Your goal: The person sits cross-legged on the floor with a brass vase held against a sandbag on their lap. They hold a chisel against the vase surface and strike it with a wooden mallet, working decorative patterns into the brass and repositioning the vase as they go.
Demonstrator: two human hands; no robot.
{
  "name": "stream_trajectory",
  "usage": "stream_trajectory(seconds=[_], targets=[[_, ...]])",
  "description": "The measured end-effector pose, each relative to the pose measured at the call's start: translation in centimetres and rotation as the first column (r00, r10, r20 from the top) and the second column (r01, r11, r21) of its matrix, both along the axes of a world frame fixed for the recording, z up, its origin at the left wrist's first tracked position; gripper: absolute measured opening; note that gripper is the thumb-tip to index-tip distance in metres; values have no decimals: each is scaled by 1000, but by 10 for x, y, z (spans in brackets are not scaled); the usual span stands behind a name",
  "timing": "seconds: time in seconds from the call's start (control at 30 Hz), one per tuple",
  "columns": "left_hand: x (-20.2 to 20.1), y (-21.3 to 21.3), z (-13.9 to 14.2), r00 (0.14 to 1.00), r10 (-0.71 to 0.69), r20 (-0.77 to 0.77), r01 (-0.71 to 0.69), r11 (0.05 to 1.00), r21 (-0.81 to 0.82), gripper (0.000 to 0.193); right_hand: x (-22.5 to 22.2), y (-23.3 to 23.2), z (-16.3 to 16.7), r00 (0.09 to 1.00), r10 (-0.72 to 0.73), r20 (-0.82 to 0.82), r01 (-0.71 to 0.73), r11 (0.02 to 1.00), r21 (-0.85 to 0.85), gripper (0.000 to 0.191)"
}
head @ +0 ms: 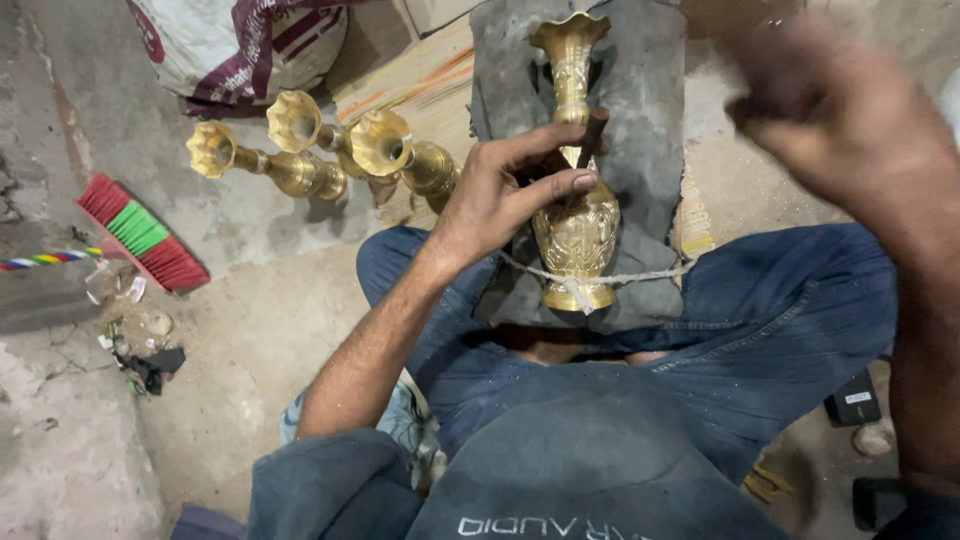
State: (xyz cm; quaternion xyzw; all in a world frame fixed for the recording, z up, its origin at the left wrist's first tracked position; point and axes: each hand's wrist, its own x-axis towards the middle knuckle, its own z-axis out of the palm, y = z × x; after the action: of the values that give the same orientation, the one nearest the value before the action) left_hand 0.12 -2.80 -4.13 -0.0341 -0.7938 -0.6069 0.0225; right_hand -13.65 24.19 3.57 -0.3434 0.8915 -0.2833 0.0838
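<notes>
A tall engraved brass vase [577,235] lies on a dark grey cloth pad [640,120] across my lap, mouth pointing away, tied down near its base by a whitish cord [640,275]. My left hand [500,190] grips a thin dark punch-like tool [592,138] upright against the vase's neck, fingers also resting on the body. My right hand [820,100] is raised at the upper right, blurred; I cannot tell what it holds.
Three more brass vases [300,165] lie on the concrete floor to the left. A red-and-green broom head [140,235] with a striped handle sits further left, with scraps nearby. A printed sack [240,45] is behind them. My legs in blue jeans [780,320] frame the pad.
</notes>
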Motion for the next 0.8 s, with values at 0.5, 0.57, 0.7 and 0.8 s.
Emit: stream_trajectory(seconds=[0.5, 0.57, 0.7, 0.8], targets=[[8, 4, 0, 998, 48, 46, -52, 995, 84, 46, -3, -8, 5, 841, 318, -438, -47, 849, 526, 29], [8, 3, -1, 1000, 12, -20, -9, 989, 150, 47, -3, -10, 6, 964, 125, -236, -91, 985, 150, 19], [8, 3, -5, 998, 64, -9, -63, 997, 50, 48, -1, -12, 7, 856, 258, -448, -89, 927, 364, 25], [13, 3, -7, 997, 73, -17, -71, 996, 55, 48, 1, -12, 11, 855, 207, -476, -95, 964, 249, 28]])
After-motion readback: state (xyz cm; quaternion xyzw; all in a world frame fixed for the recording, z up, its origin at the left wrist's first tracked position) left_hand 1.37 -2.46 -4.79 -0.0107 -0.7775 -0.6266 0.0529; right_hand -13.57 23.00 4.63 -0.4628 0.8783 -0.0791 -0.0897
